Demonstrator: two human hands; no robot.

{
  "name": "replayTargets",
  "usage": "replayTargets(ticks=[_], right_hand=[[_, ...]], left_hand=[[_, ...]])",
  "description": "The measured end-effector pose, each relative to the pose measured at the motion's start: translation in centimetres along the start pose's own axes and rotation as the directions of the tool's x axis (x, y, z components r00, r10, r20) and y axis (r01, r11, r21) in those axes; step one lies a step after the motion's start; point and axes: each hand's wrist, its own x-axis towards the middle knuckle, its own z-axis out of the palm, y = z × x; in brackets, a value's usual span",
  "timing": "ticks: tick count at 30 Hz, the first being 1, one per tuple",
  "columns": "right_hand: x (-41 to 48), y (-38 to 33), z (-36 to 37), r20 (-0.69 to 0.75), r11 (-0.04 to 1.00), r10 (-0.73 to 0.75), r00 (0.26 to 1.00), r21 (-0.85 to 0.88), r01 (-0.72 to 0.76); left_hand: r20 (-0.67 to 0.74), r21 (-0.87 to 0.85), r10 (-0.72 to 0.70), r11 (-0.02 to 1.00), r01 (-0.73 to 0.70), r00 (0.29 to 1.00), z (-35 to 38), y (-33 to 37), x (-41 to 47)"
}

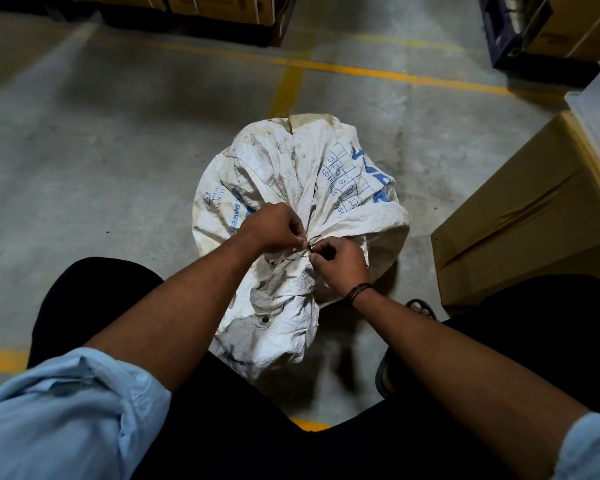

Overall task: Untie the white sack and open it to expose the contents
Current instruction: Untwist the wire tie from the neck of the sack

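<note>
A dirty white woven sack point(291, 174) with blue print stands on the concrete floor between my knees. Its neck is gathered and bound by a thin dark tie point(310, 247). My left hand point(274, 230) pinches the tie from the left, fingers closed on it. My right hand point(340, 265) pinches the same tie from the right. The loose mouth of the sack point(278, 327), with a metal eyelet, hangs toward me below the knot. The contents are hidden.
A large taped cardboard box point(527, 216) sits on the floor close at the right. More boxes point(187, 5) and a dark crate point(513, 32) line the far side. Yellow lines point(361, 72) mark the concrete floor. My sandalled foot point(420, 306) rests right of the sack.
</note>
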Motion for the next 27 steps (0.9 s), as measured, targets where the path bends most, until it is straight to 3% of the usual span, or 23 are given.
replayTargets(ticks=[12,19,27], right_hand=[[0.35,0.40,-0.57,0.042,0.996,-0.021,0.999,-0.091,0.025],[0.55,0.68,-0.22,0.057,0.999,-0.015,0.998,-0.035,0.017],[0.67,1.00,0.27,0.049,0.999,-0.018,0.999,-0.031,0.020]], left_hand=[[0.011,-0.103,-0.076,0.992,0.076,0.997,0.14,-0.15,0.55],[0.053,-0.144,-0.070,0.987,0.077,0.996,-0.08,0.19,0.45],[0.077,-0.080,-0.063,0.994,0.069,0.995,-0.35,0.32,0.75]])
